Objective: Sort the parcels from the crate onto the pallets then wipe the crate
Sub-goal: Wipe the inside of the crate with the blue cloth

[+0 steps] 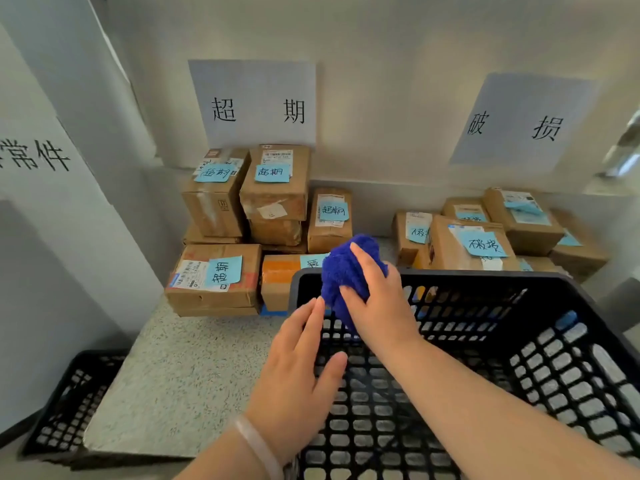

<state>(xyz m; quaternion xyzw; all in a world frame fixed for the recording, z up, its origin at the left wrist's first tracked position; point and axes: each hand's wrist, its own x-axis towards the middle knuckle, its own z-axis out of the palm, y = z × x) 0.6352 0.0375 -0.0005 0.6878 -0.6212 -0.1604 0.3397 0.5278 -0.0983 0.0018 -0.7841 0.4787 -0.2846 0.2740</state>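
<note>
Black lattice plastic crate (450, 278) stands before me; I judge it light and stiff, best steadied by its rim. Right hand (377, 299), grip clenched on soft blue fluffy cloth (343, 268), is at the far-left corner. Left hand (301, 368), grip released, lies flat against the left wall.

centre sign (252, 102): hung on back wall
right sign (523, 123): hung tilted, same wall
left sign (34, 157): was cut off
spare basket (69, 400): sat lower left
</note>
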